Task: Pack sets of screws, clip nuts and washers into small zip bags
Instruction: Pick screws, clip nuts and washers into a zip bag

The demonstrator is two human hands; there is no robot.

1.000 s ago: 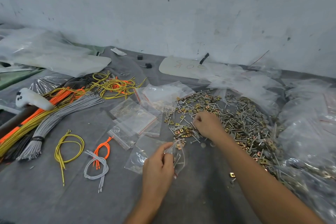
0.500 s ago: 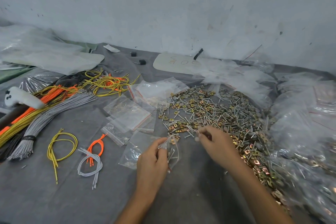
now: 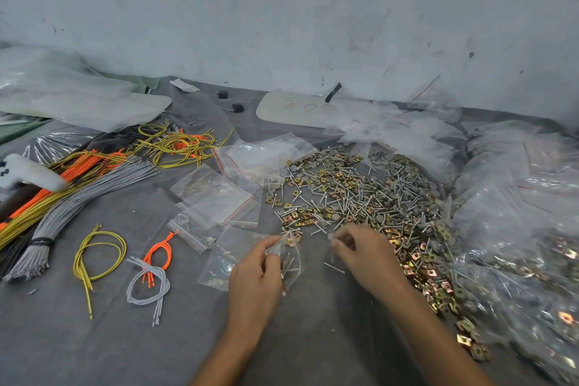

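With the heap of screws, clip nuts and washers (image 3: 360,197) as dial centre on the table (image 3: 94,338), the right hand (image 3: 366,254) sits at its 6 o'clock edge. The left hand (image 3: 255,273) is at 7, holding a small zip bag (image 3: 289,255) with screws inside. Empty zip bags (image 3: 216,194) lie at 9, just beside the heap, with a wire bundle (image 3: 78,197) farther out and three small wire coils (image 3: 125,260) at 8. Filled bags (image 3: 517,197) bank up at 3. A flat board (image 3: 297,110) lies at 12 by the wall (image 3: 282,9).
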